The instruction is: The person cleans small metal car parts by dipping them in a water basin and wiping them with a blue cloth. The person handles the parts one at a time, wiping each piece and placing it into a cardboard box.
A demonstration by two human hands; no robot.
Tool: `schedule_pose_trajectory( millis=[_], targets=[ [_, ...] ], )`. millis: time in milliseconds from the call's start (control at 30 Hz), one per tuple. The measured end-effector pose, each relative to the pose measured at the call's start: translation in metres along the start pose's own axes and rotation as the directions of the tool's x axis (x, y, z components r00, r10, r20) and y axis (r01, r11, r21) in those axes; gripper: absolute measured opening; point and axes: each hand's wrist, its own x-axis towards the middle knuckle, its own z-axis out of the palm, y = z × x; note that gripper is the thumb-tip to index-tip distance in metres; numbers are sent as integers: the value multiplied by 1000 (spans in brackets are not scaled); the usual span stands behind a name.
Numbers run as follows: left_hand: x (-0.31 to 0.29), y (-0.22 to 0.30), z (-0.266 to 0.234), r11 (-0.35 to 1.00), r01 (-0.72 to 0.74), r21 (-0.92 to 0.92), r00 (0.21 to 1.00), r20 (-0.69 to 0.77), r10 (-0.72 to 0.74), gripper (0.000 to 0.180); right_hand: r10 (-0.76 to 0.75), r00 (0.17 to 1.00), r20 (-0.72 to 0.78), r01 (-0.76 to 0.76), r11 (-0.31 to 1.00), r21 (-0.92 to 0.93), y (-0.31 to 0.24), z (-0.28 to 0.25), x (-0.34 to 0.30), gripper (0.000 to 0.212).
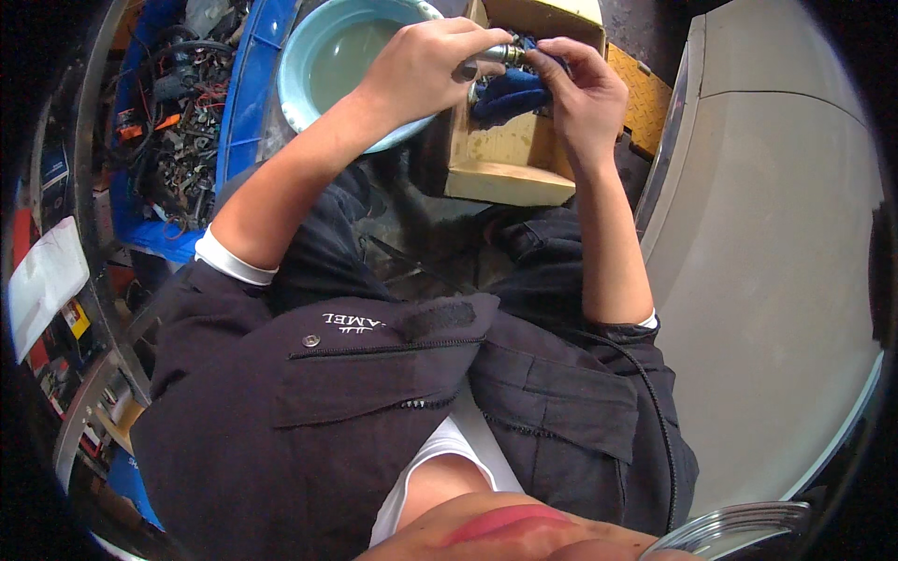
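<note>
Over a yellowish open box (510, 183), my left hand (421, 73) is closed around a slim silver cylindrical metal part (494, 55). The part has a dark round end by the left fingers and a brass-coloured end toward the right; its exact kind is unclear. My right hand (589, 98) pinches at that brass-coloured end with thumb and fingers, partly covering it. Just below the part is a dark blue cloth (510, 96), beside the right fingers. Small items deeper in the box are mostly hidden by my hands and the cloth.
A light blue basin (292, 70) of murky liquid stands left of the box. Farther left, a blue crate (241, 117) holds tangled wires and metal pieces. A large beige panel (776, 178) borders the right side, near a yellow patterned plate (641, 93). Metal shelving (84, 393) lines the left.
</note>
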Motion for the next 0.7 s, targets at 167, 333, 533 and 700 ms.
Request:
schedule_pose_trajectory(
  millis=[167, 333, 533, 700],
  targets=[
    [3, -2, -2, 992, 50, -113, 998, -21, -52, 34, -127, 990, 59, 137, 966, -218, -5, 0, 0, 19],
    [2, 5, -9, 887, 346, -306, 938, 125, -323, 30, -215, 960, 182, 256, 935, -246, -7, -3, 5, 19],
    [1, 1, -6, 900, 308, -307, 951, 135, -279, 30, -244, 931, 273, 338, 858, -386, -11, -11, 5, 33],
    [-1, 3, -6, 902, 282, -328, 959, 123, -256, 30, -259, 931, 257, 355, 807, -472, -11, -9, 5, 33]
  ],
)
